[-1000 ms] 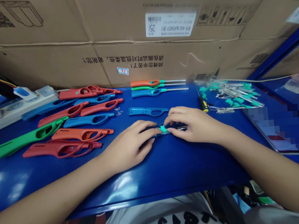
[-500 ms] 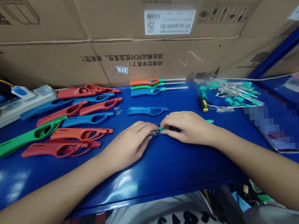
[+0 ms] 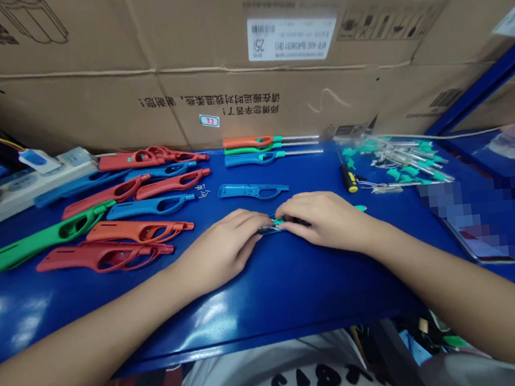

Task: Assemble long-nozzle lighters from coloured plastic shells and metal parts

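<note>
Both hands meet at the middle of the blue table (image 3: 260, 314) around a partly assembled gas lighter (image 3: 270, 229). My left hand (image 3: 228, 244) is closed, its fingertips pressed on the lighter's left part. My right hand (image 3: 324, 220) pinches its middle with thumb and fingers. Teal and metallic bits show in the gap between the hands; most of the lighter is hidden beneath them. A teal tip (image 3: 360, 208) pokes out beyond the right hand. Just behind the hands lies a blue lighter handle shell (image 3: 252, 190).
Red, blue, green and orange handle shells (image 3: 124, 231) spread across the left. Three lighters with metal rods (image 3: 272, 155) lie by the cardboard box (image 3: 206, 40). At right are a screwdriver (image 3: 350, 179), a pile of teal parts and rods (image 3: 400, 161), and a partly blurred phone (image 3: 485, 244).
Almost nothing differs. The fingertips have shifted very slightly over the lighter, and both hands keep their place and grip.
</note>
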A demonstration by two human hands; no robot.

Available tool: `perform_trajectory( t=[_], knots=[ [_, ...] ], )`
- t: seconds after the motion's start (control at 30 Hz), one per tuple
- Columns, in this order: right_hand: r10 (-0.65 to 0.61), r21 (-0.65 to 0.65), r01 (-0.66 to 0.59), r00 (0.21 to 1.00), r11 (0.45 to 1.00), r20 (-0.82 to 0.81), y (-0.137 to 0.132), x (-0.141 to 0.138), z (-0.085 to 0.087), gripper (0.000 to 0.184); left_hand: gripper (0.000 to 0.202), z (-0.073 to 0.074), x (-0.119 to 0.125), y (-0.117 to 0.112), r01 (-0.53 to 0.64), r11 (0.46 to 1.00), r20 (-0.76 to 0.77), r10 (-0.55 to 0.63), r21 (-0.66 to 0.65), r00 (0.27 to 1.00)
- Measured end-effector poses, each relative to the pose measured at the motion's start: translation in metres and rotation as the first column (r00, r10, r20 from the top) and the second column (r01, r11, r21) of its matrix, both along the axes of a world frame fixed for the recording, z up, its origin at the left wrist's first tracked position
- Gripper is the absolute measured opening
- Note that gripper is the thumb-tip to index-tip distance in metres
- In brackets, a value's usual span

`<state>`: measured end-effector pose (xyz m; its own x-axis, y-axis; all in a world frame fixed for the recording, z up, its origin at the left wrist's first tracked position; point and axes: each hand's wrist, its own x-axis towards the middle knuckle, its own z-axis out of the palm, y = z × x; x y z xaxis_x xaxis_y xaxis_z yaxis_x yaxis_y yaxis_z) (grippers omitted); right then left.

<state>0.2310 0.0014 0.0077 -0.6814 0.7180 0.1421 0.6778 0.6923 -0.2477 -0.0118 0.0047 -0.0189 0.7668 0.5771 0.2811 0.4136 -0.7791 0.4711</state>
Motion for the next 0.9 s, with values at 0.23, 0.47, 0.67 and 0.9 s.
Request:
perform_trajectory(
  t=[0.23, 0.47, 0.67, 0.9],
  knots=[
    [-0.056, -0.120, 0.039, 0.988, 0.992, -0.143, 0.001, 0.003, -0.003, 0.011, 0.029, 0.006, 0.001, -0.003, -0.056, 0.998, 0.055, 0.057, -0.021, 0.997],
    [-0.039, -0.081, 0.031, 0.994, 0.996, -0.103, -0.001, 0.001, 0.001, 0.012, 0.016, 0.013, -0.001, 0.001, -0.145, 0.988, 0.104, 0.138, 0.060, 0.985],
    [-0.028, -0.055, 0.024, 0.997, 0.998, -0.072, -0.002, 0.001, 0.002, 0.012, 0.010, 0.011, -0.001, 0.002, -0.249, 0.964, 0.109, 0.259, -0.098, 0.960],
    [-0.021, -0.032, 0.019, 0.997, 0.999, -0.070, -0.002, 0.001, 0.001, 0.011, 0.012, 0.012, -0.001, 0.004, -0.248, 0.964, 0.100, 0.257, -0.102, 0.961]
  ],
)
